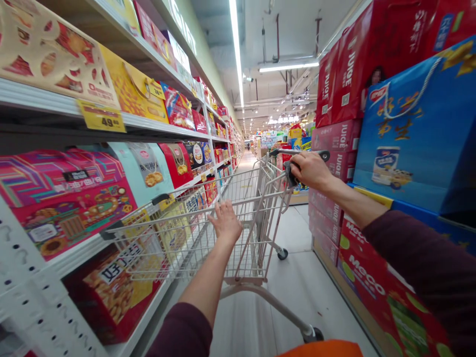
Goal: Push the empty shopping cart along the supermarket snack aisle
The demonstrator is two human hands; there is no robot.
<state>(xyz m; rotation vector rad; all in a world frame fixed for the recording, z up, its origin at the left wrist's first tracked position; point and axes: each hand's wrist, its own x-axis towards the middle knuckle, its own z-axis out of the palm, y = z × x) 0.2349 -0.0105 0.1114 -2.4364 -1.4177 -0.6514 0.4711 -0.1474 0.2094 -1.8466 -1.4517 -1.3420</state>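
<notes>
A grey wire shopping cart (193,218) stands sideways across the aisle before me. My right hand (311,169) is closed around the cart's handle end at its dark corner piece. My left hand (226,223) rests on the top wire of the near side, its fingers hooked over the rim and their tips partly hidden. The part of the basket that shows holds no goods. On the left, the cart's narrow front end is close to the lower shelf (76,255); I cannot tell whether they touch.
Shelves of boxed snacks and gift packs line the left side, with a yellow price tag (102,116) on one edge. To the right rise stacked red cartons (345,74) and a blue gift bag (412,134). Pale floor (293,277) runs between them. Something orange (323,348) shows below.
</notes>
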